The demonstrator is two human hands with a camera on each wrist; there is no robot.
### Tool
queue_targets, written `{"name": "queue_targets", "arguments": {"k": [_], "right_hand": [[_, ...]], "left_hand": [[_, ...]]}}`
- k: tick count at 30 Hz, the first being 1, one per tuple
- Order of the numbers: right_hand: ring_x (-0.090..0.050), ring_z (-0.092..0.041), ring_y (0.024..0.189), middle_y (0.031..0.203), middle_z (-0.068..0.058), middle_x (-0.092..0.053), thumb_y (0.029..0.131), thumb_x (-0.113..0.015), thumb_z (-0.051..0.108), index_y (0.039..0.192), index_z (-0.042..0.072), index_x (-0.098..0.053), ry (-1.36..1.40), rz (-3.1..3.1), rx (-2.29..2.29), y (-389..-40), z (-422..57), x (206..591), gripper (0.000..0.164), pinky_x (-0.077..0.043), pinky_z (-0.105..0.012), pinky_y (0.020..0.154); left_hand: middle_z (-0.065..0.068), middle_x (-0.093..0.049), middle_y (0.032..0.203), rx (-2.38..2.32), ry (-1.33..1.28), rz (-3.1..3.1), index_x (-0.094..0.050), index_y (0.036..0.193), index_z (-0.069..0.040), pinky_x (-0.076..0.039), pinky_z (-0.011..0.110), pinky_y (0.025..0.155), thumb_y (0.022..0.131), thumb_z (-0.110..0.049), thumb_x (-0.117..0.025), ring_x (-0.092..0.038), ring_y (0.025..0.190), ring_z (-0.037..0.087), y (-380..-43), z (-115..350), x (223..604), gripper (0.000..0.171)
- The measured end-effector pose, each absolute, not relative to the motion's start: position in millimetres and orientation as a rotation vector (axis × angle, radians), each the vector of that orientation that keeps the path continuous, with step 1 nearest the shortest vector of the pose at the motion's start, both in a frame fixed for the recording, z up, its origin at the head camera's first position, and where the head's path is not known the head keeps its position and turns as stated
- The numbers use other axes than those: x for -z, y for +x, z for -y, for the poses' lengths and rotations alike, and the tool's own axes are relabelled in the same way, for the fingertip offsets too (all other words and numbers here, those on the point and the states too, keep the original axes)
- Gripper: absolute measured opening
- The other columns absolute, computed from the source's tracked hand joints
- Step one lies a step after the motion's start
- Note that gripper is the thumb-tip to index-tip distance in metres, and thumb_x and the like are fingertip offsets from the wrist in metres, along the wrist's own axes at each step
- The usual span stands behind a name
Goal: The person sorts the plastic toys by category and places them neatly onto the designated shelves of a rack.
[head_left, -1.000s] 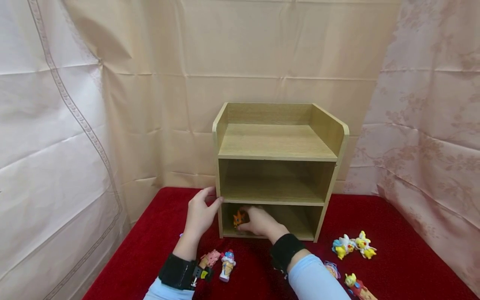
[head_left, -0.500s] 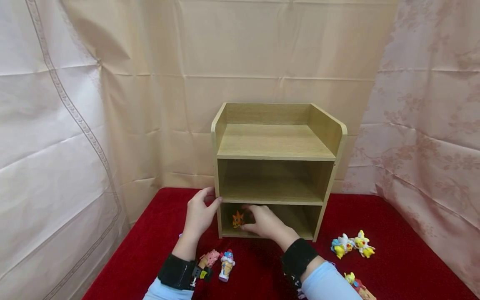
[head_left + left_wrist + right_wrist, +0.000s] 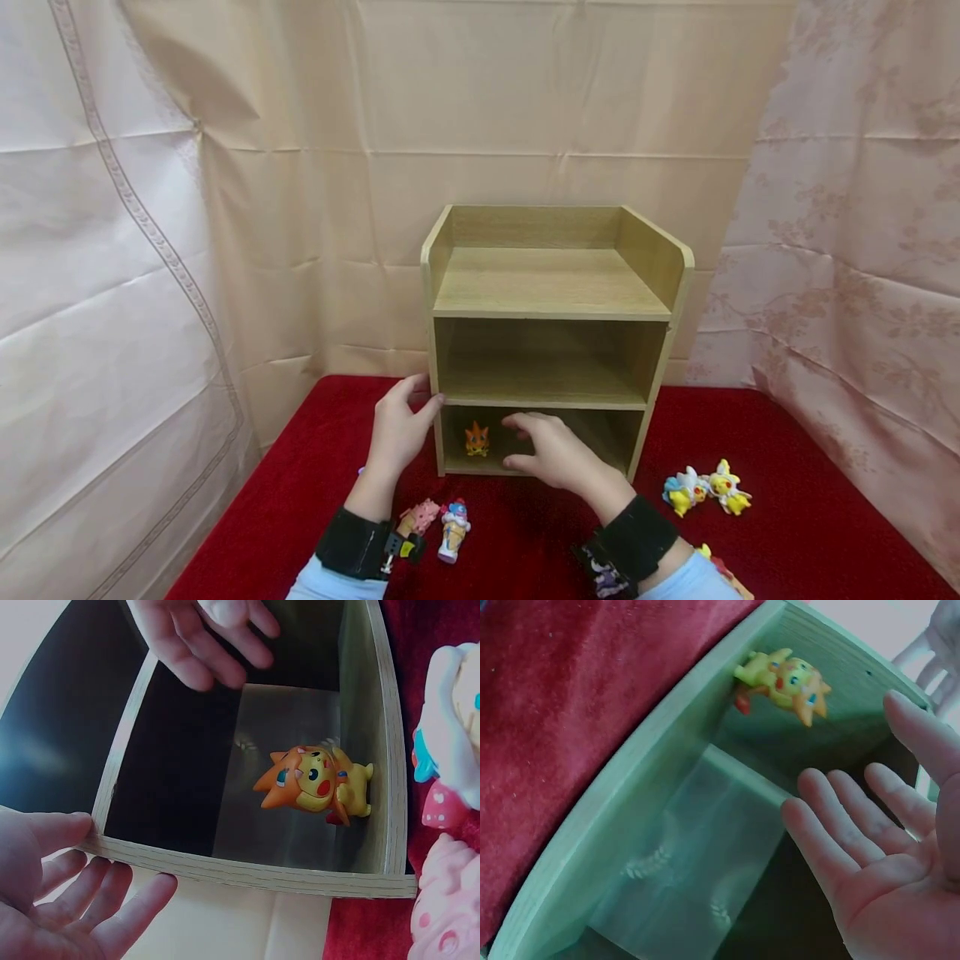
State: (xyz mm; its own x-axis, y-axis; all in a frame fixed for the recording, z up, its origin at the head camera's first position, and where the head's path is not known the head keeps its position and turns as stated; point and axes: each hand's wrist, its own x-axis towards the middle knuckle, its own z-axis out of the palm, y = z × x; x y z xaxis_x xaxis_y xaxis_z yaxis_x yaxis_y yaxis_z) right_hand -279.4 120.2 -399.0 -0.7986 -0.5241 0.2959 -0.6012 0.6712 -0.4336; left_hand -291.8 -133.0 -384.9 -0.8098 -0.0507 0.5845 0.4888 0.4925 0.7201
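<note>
Orange-hooded figurine (image 3: pixel 477 439), upright, left of right grip (image 3: pixel 551 452)

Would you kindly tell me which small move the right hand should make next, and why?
I would probably draw the right hand away from the bottom compartment: it is open and apart from the orange-hooded figurine, which stands upright there, unheld.

A yellow figurine (image 3: pixel 477 439) in an orange hood stands upright, left in the wooden shelf unit's (image 3: pixel 553 283) bottom compartment.
</note>
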Motion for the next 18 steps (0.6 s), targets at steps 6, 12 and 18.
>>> {"name": "queue_targets", "arguments": {"k": [6, 12, 18], "right_hand": [[-0.057, -0.017, 0.105, 0.123, -0.006, -0.060, 0.085, -0.074, 0.027, 0.127, 0.010, -0.058, 0.961, 2.739, -0.878, -268.5, -129.2, 385.5, 0.048, -0.051, -0.039, 0.085], [-0.058, -0.016, 0.104, 0.120, -0.004, -0.061, 0.084, -0.075, 0.028, 0.126, 0.012, -0.059, 0.976, 2.717, -0.942, -256.8, -137.3, 369.7, 0.047, -0.050, -0.042, 0.087], [-0.059, -0.016, 0.102, 0.118, -0.003, -0.062, 0.084, -0.075, 0.026, 0.125, 0.013, -0.059, 0.990, 2.659, -0.952, -248.4, -147.7, 354.9, 0.046, -0.051, -0.044, 0.086]], "left_hand": [[0.008, -0.065, 0.109, 1.295, -0.339, 2.215, -0.064, 0.116, -0.007, -0.057, 0.040, 0.071, 0.086, -0.016, -0.073, -0.061, 0.095, 0.019, -290.7, 133.3, 384.8, 0.033], [0.008, -0.065, 0.109, 1.299, -0.337, 2.215, -0.064, 0.116, -0.007, -0.057, 0.040, 0.071, 0.086, -0.015, -0.073, -0.061, 0.095, 0.018, -290.1, 132.8, 383.9, 0.033], [0.008, -0.065, 0.109, 1.299, -0.344, 2.206, -0.064, 0.116, -0.006, -0.057, 0.041, 0.071, 0.085, -0.015, -0.073, -0.061, 0.095, 0.019, -290.5, 132.4, 384.0, 0.034]]}}
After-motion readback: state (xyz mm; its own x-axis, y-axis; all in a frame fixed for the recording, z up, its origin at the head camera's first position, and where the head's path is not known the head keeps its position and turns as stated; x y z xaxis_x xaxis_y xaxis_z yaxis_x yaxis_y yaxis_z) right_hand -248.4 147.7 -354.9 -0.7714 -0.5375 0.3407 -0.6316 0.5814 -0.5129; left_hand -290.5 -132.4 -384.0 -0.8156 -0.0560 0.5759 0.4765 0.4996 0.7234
